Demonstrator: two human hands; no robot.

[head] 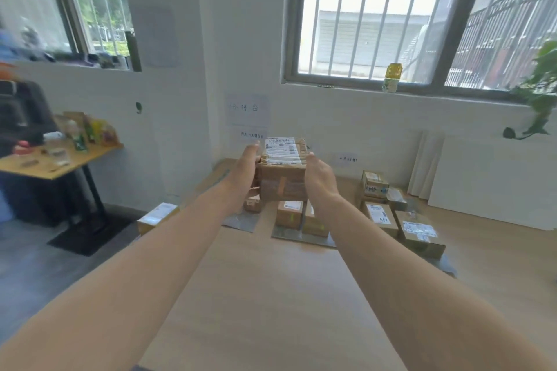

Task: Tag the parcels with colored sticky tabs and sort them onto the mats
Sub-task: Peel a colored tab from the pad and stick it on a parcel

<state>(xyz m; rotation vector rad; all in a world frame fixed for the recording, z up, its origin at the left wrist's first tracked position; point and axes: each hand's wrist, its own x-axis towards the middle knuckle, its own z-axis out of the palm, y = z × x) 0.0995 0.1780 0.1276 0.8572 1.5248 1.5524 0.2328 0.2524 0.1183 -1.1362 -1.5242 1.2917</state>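
I hold a brown cardboard parcel (283, 175) with a white shipping label on top out in front of me, above the floor. My left hand (242, 172) grips its left side and my right hand (319, 178) grips its right side. An orange tab shows on its front face. Below it lie grey mats: a middle mat (301, 237) carrying two parcels (289, 214), a left mat (241, 221) with a small parcel (252, 203), and a right mat (446, 263) with several parcels (419, 233).
A lone parcel (156, 215) lies on the floor at left, near a wooden table (54, 164) with clutter. White boards (488, 178) lean on the right wall. Paper signs (248, 110) hang on the wall. A can (391, 78) stands on the windowsill.
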